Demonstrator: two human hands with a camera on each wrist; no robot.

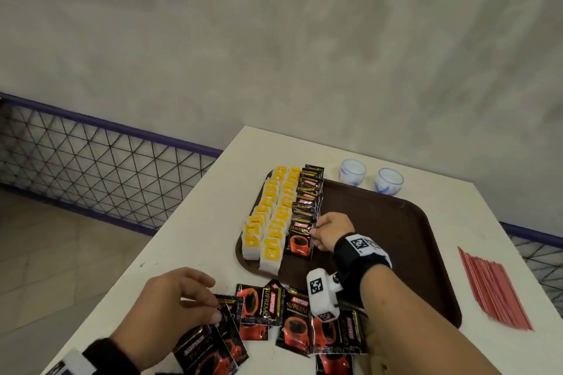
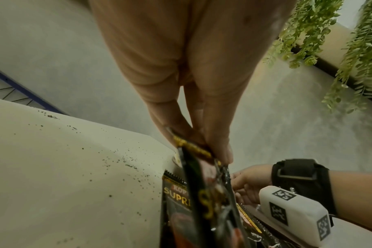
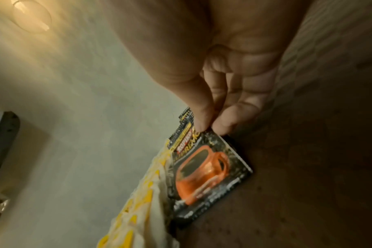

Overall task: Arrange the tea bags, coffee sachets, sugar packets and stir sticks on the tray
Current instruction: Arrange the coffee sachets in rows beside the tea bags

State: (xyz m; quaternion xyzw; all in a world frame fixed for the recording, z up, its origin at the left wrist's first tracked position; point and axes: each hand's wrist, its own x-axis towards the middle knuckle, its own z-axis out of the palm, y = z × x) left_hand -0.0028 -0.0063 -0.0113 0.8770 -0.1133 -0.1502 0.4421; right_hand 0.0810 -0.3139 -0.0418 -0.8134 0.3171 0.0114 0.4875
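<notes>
On the brown tray [image 1: 396,222] lie two rows of yellow-tagged tea bags [image 1: 268,222] and a row of black coffee sachets [image 1: 307,195]. My right hand [image 1: 330,231] pinches the right edge of the nearest sachet in that row [image 1: 300,239] [image 3: 208,169] between thumb and fingertips [image 3: 222,125]. Loose coffee sachets [image 1: 292,323] are scattered on the white table in front of the tray. My left hand [image 1: 179,304] pinches the top edge of one loose sachet [image 1: 225,329] [image 2: 208,193] at the table's front left. Red stir sticks [image 1: 493,289] lie in a bundle right of the tray.
Two white-and-blue cups [image 1: 352,172] [image 1: 388,181] stand behind the tray. The white table [image 1: 198,222] has dark crumbs [image 2: 121,161] on it and its left edge drops to the floor. A wire fence [image 1: 91,161] runs along the wall at left.
</notes>
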